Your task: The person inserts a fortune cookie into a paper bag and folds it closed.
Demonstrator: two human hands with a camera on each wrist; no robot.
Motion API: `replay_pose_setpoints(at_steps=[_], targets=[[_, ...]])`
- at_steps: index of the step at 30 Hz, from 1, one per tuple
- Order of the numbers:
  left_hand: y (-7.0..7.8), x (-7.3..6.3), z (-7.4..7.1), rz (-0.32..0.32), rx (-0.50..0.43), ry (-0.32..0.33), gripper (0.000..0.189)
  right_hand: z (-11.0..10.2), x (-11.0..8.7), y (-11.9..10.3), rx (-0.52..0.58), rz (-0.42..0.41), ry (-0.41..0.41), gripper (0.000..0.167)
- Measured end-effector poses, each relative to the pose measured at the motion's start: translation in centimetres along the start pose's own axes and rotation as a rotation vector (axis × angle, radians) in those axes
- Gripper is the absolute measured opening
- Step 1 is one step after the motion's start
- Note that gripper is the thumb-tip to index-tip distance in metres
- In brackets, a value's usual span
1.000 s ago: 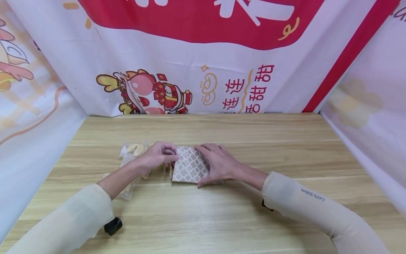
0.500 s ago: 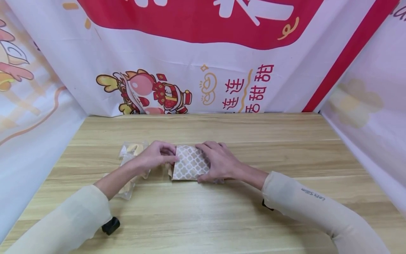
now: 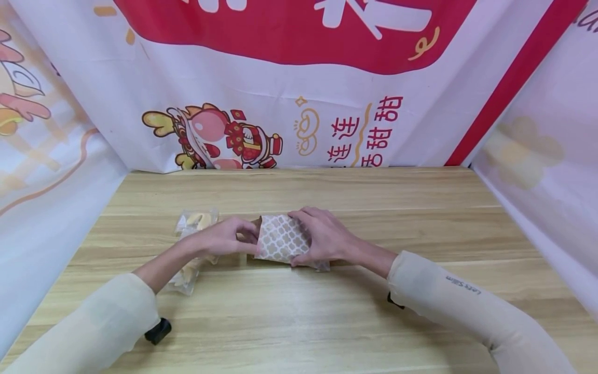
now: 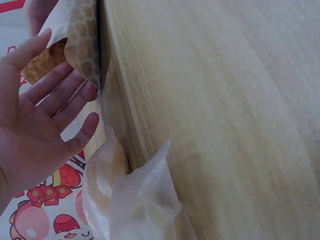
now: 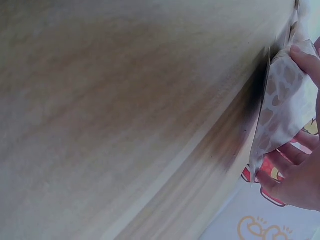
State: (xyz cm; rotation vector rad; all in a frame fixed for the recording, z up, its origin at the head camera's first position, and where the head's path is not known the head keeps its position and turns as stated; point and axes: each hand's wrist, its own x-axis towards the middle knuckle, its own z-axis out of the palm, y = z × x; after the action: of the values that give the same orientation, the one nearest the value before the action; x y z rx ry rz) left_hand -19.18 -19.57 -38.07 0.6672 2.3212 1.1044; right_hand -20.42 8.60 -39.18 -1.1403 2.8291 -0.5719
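A paper bag point(image 3: 282, 241) with a white lattice pattern lies on its side in the middle of the head view, its mouth facing left. My right hand point(image 3: 324, 236) grips it from the right, thumb at the near side and fingers over the far side. At the mouth is my left hand point(image 3: 231, 236). In the left wrist view the left hand point(image 4: 37, 120) has its fingers extended, their tips at the brown opening of the bag point(image 4: 82, 42). A clear wrapper point(image 3: 322, 265) shows beside my right thumb.
Several wrapped fortune cookies point(image 3: 201, 221) lie left of the bag, partly behind my left forearm. Two wrapped cookies point(image 4: 150, 215) show close up in the left wrist view. Printed cloth point(image 3: 299, 114) hangs along the back edge of the wooden table point(image 3: 299, 322).
The left hand has come slightly nearer, and its fingers have loosened from the bag's left edge. The bag's mouth gapes wider, showing more brown inside. The right hand has barely moved.
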Motion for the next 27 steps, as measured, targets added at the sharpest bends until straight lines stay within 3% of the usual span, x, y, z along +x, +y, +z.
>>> replay_pose_setpoints(at_steps=[5, 13, 20, 27], targets=[[0.2, -0.1, -0.2, -0.011, -0.035, 0.007, 0.031, -0.1, -0.1, 0.1, 0.0, -0.011, 0.001, 0.109], [0.2, 0.4, -0.5, -0.126, -0.139, 0.136, 0.043, 0.0, -0.2, 0.1, -0.013, -0.012, 0.003, 0.11], [0.0, 0.4, 0.0, 0.004, 0.002, 0.128, 0.032, 0.2, -0.2, 0.1, -0.01, -0.015, 0.024, 0.11], [-0.3, 0.6, 0.7, 0.078, 0.216, 0.087, 0.044, 0.3, -0.1, 0.3, -0.007, -0.018, 0.039, 0.109]])
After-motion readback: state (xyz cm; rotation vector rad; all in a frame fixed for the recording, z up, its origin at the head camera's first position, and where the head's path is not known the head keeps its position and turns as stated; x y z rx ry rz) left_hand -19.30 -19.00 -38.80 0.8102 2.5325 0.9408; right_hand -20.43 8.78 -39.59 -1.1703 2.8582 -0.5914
